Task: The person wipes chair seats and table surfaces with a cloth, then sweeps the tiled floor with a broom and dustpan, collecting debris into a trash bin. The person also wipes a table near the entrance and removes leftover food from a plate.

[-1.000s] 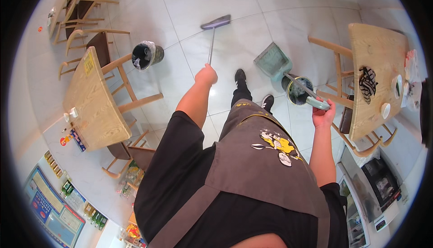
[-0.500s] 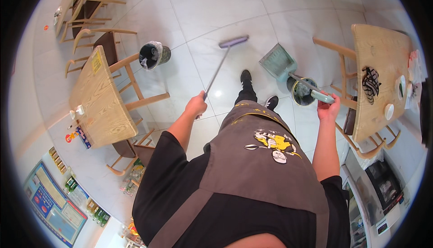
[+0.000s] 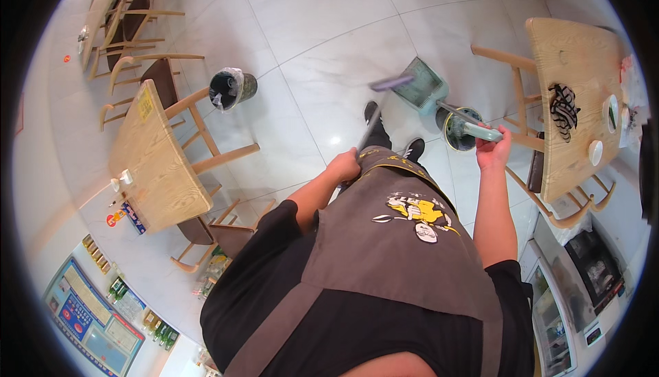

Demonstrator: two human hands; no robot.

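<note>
My left hand (image 3: pixel 342 166) is closed around the dark handle of a broom, in front of my body. The purple head of the broom (image 3: pixel 392 83) reaches the left edge of a long-handled dustpan (image 3: pixel 420 87), blurred by motion. Whether it touches the pan I cannot tell. My right hand (image 3: pixel 493 150) grips the pale green end of the dustpan's handle, out to the right. The grey-green pan lies on the tiled floor (image 3: pixel 329 48) beyond my feet. Its handle passes over a dark bin (image 3: pixel 461 130) that stands beside the pan.
Another dark bin (image 3: pixel 233 90) with a clear liner stands by the left wooden table (image 3: pixel 158 161). To the right, a wooden table (image 3: pixel 576 68) carries a striped black cloth (image 3: pixel 563 111) and a white bowl (image 3: pixel 595 150). Several chairs stand at the far left. A glass-fronted cabinet (image 3: pixel 552 322) is at lower right.
My left hand has swung right, carrying the broom head from the open floor to the dustpan's edge. The right hand has shifted only slightly, still on the dustpan handle.
</note>
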